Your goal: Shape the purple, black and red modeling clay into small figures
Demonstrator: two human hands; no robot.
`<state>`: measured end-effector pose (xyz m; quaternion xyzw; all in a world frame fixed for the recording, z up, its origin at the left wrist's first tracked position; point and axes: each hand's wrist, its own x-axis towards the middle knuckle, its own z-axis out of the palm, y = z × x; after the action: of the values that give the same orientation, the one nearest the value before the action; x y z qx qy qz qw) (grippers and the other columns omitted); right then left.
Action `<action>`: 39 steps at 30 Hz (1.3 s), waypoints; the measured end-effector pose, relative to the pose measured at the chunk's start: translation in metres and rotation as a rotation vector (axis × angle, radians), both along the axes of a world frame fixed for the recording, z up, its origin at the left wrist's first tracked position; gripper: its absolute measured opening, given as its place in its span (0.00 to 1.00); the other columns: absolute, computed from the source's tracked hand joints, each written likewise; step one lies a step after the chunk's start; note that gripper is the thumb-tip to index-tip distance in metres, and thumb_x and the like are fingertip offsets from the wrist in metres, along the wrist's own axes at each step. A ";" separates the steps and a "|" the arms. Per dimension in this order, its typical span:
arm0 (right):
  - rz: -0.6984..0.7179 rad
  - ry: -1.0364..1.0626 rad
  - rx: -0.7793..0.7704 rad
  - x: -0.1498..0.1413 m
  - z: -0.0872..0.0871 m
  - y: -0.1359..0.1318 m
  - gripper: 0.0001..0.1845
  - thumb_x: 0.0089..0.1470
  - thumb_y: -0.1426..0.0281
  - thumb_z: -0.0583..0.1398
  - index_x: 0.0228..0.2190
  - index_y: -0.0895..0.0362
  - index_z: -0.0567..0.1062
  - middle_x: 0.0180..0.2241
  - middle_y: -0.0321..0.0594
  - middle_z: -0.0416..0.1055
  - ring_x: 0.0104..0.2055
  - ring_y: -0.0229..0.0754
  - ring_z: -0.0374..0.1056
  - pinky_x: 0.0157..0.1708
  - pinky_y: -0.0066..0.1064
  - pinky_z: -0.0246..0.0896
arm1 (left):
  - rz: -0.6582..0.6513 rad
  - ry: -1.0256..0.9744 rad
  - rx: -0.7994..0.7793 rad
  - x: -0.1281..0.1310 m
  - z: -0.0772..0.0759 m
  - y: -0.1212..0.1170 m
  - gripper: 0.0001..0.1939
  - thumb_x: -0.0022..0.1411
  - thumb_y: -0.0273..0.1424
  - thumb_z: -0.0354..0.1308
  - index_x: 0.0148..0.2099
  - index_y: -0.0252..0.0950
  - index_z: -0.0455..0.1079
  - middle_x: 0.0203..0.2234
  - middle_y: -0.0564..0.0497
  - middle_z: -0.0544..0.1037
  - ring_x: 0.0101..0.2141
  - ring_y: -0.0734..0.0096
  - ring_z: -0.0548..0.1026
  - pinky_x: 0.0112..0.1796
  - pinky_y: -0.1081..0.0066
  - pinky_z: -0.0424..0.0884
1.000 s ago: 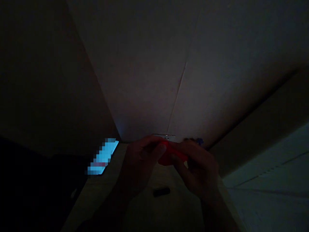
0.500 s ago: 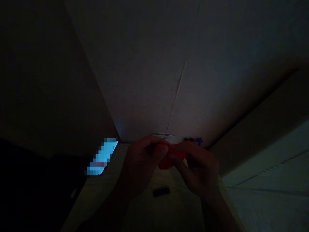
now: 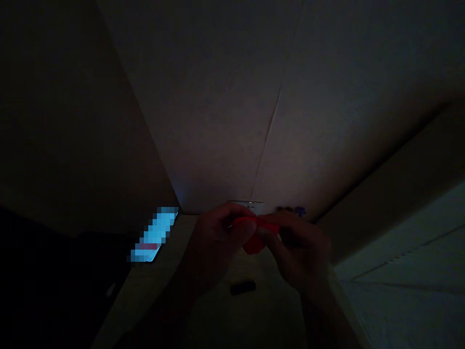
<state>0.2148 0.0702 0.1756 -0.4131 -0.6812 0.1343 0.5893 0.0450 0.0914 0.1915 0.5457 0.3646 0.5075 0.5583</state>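
Note:
A small red piece (image 3: 254,244), perhaps folded paper, is pinched between both hands over the table, in very dim light. My left hand (image 3: 214,242) grips its left side, the thumb pressed across its front. On its right side, my right hand (image 3: 303,249) holds it with thumb and forefinger close together. Parts of the red piece are hidden behind the fingers, and its exact kind is hard to make out. Below the hands, a small dark oblong object (image 3: 243,288) lies on the table.
A phone with a lit, pixelated screen (image 3: 154,235) rests at the table's left edge. Behind the hands, a flat shiny item (image 3: 247,204) and small dark and purple things (image 3: 300,211) sit by the pale wall (image 3: 218,121). The wooden tabletop (image 3: 152,291) runs beneath.
Both hands have shifted very slightly to the right with the red piece, and the left thumb lies a little differently on it. Everything else stays in place.

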 end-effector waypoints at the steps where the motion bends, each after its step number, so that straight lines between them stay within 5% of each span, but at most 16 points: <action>1: 0.006 0.011 -0.009 0.000 0.000 0.000 0.06 0.59 0.72 0.70 0.39 0.51 0.85 0.33 0.37 0.84 0.31 0.41 0.80 0.34 0.31 0.79 | -0.011 0.003 -0.006 0.000 0.000 0.000 0.04 0.62 0.33 0.69 0.38 0.38 0.81 0.30 0.52 0.84 0.33 0.68 0.82 0.35 0.74 0.77; 7: 0.070 0.071 -0.026 0.001 -0.010 0.001 0.21 0.56 0.69 0.73 0.51 0.50 0.81 0.42 0.42 0.84 0.36 0.43 0.81 0.35 0.31 0.80 | 0.092 -0.002 0.012 -0.001 -0.001 0.001 0.05 0.64 0.34 0.68 0.39 0.40 0.83 0.32 0.52 0.86 0.35 0.66 0.83 0.36 0.72 0.78; 19: 0.104 -0.013 -0.021 0.001 -0.002 -0.001 0.13 0.60 0.76 0.67 0.46 0.51 0.80 0.41 0.36 0.84 0.32 0.35 0.78 0.32 0.23 0.73 | 0.061 -0.033 -0.038 0.002 -0.004 0.001 0.03 0.61 0.32 0.70 0.38 0.39 0.83 0.29 0.53 0.85 0.32 0.71 0.81 0.33 0.77 0.75; 26: 0.140 -0.091 -0.046 0.000 0.000 -0.002 0.09 0.62 0.75 0.66 0.44 0.52 0.81 0.39 0.38 0.85 0.32 0.38 0.79 0.33 0.28 0.74 | -0.017 0.030 -0.072 0.000 -0.001 0.003 0.06 0.61 0.34 0.70 0.40 0.38 0.82 0.31 0.53 0.85 0.32 0.70 0.81 0.33 0.76 0.74; 32: 0.061 0.087 -0.054 -0.003 -0.014 0.000 0.20 0.59 0.74 0.69 0.52 0.49 0.78 0.34 0.34 0.83 0.29 0.37 0.78 0.29 0.25 0.75 | 0.028 0.048 -0.003 -0.001 0.000 0.003 0.06 0.64 0.34 0.67 0.35 0.38 0.82 0.29 0.54 0.83 0.30 0.73 0.77 0.32 0.77 0.71; 39: -0.042 0.012 -0.003 -0.003 -0.005 -0.002 0.09 0.60 0.73 0.69 0.42 0.50 0.83 0.35 0.35 0.85 0.29 0.38 0.79 0.32 0.26 0.78 | 0.014 0.015 -0.029 -0.001 -0.003 0.002 0.05 0.62 0.33 0.68 0.35 0.38 0.81 0.28 0.53 0.83 0.31 0.72 0.78 0.33 0.76 0.71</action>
<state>0.2117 0.0684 0.1705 -0.4275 -0.6686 0.1253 0.5955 0.0444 0.0930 0.1884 0.5386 0.3798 0.5019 0.5601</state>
